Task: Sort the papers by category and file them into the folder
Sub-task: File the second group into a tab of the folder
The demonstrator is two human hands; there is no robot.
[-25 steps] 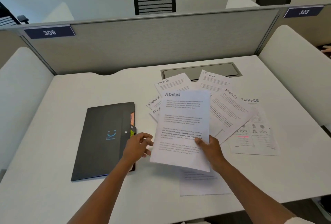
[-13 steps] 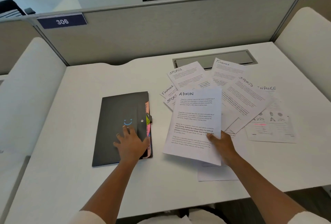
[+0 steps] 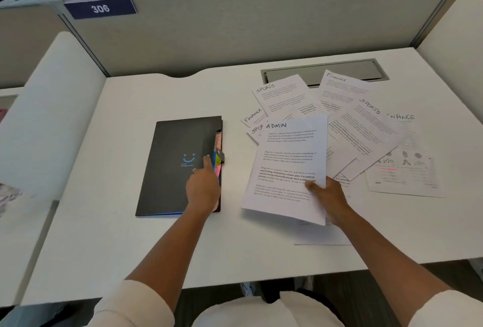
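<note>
The right hand (image 3: 328, 197) pinched the ADMIN sheet (image 3: 288, 167); the left hand (image 3: 202, 187), grasping nothing, fingered the black folder (image 3: 172, 170).

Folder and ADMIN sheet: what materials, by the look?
Folder: likely matte dark plastic, going by its soft sheen and stiff flat cover; coated card is possible. ADMIN sheet: thin white printer paper, matte, flexing where the right hand pinches it.

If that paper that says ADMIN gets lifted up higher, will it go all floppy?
Probably floppy: the ADMIN sheet is a single thin page, pinched only near its lower right edge by the right hand. It likely weighs very little, since a thumb-and-finger grip holds it up. The far corners would probably droop or flutter if it moves fast.
</note>
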